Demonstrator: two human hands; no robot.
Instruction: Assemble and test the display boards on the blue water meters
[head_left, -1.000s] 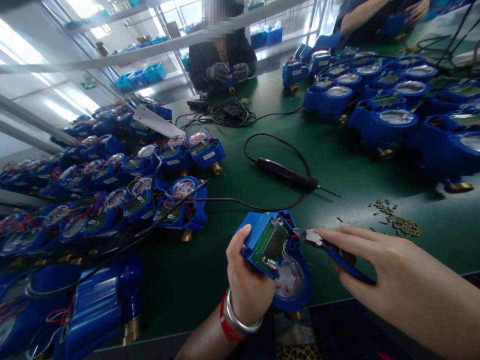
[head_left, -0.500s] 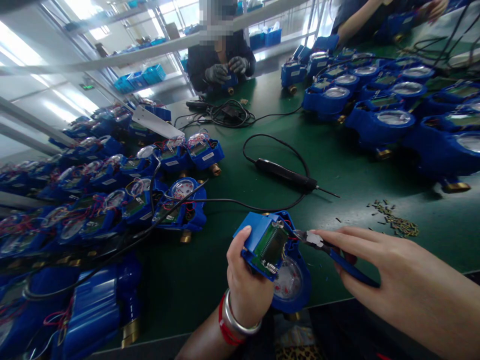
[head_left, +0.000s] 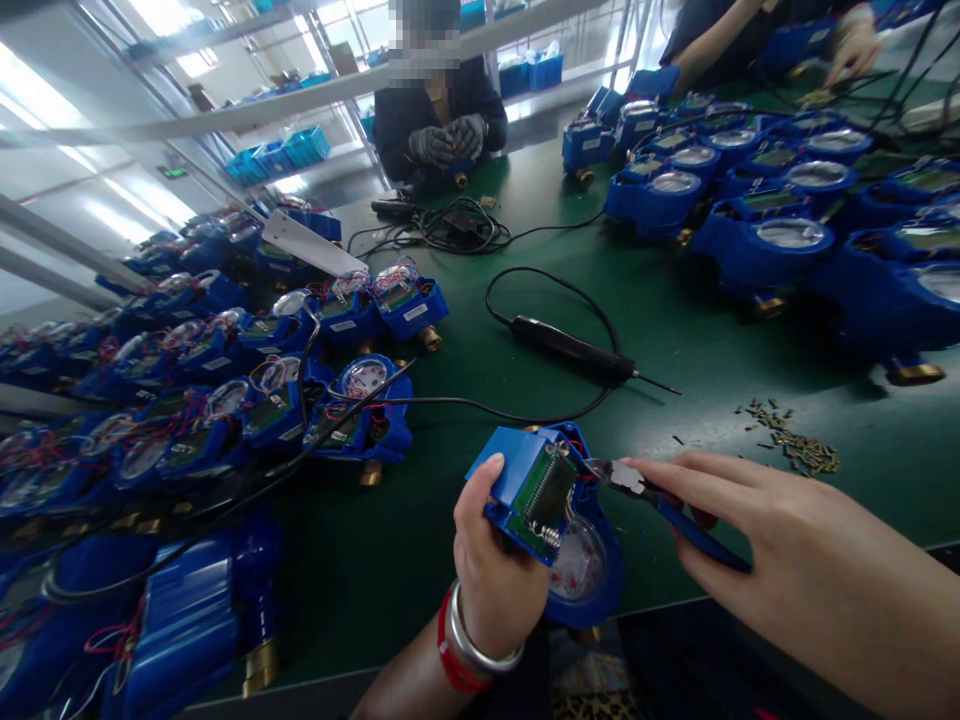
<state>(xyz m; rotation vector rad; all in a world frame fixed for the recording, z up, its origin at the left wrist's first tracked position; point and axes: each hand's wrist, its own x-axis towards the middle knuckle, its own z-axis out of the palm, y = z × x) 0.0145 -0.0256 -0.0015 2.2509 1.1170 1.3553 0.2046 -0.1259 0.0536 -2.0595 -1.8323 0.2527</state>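
My left hand (head_left: 499, 570) grips a blue water meter (head_left: 510, 462) near the table's front edge, thumb on the box-shaped part. A green circuit board with a dark display (head_left: 553, 492) and a small coil spring shows in that part. Below it sits the round clear dial (head_left: 577, 562). My right hand (head_left: 780, 530) is closed around pliers (head_left: 694, 525) with blue handles. Their jaw tips reach into the meter's right side, by some red wires (head_left: 583, 474). Whether the tips pinch a wire I cannot tell.
A black electric screwdriver (head_left: 574, 348) with its cord lies beyond the meter. Small brass screws (head_left: 799, 445) are heaped at right. Rows of blue meters stand at left (head_left: 360, 420) and right (head_left: 776, 235). Across the table a person in grey gloves (head_left: 448, 140) handles a meter; another works at upper right.
My hands, the meter and the pliers have barely shifted. Across the table the gloved hands have come closer together. At upper right a co-worker's hand has lowered toward the table.
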